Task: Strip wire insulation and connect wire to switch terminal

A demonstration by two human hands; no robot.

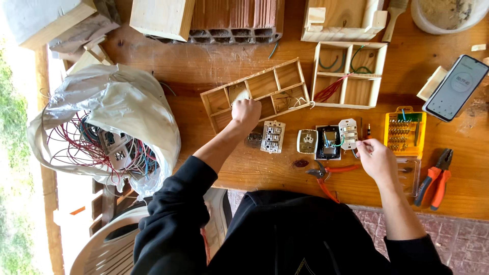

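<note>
Left hand point(246, 113) curled shut over a small part inside the wooden compartment tray point(265, 89) mid-counter, steadying it, while right hand point(376, 159) fingers pinch narrow on a thin screwdriver point(368, 133) beside the white switch module point(348, 134).

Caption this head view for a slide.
Left hand reaches into a compartmented wooden tray; right hand touches white switch module.

- single head cam, looks almost straight down on wooden workbench point(214, 71)
- near edge at bottom w/ wearer's torso + both arms; far edge cut off at top
- close range, arm's reach
- left edge shows, right runs out of frame
- no 2nd view, no overlap
</note>
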